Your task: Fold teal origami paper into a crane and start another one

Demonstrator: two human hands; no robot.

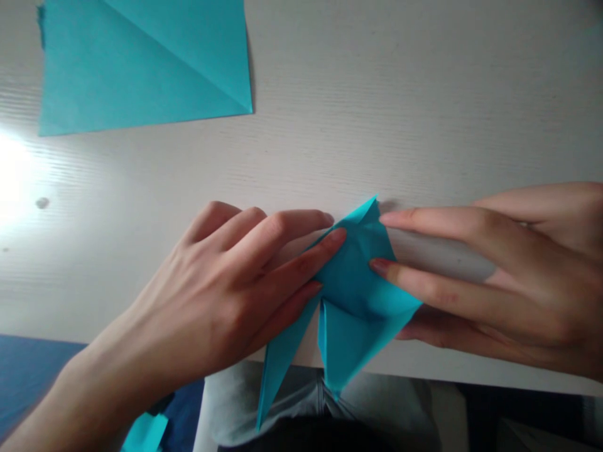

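The **left hand** (211, 295) and **right hand** (499, 276) meet over a **folded piece of teal origami paper** (353, 295), which sits at the near edge of the white wood-grain **worktop** (358, 113). Two long pointed flaps of the paper stick out past that edge and hang over the person's **grey trousers** (264, 402).

The left hand comes in from the lower left, its fingers stretched out and close together. Its two longest fingers lie across the left side of the paper, while the top finger's tip sits just beside the upper point. The right hand comes in from the right with its fingers spread a little, and two reddish-nailed fingertips press on the paper's right side. Neither thumb shows, so I cannot tell whether either hand is pinching the paper or just resting on it.

A **flat teal paper sheet** (117, 69) with a diagonal crease lies well apart, toward the far left of the worktop. Below the near edge, at lower left, are a **dark blue cloth** (28, 376) and a **small teal paper scrap** (144, 433).
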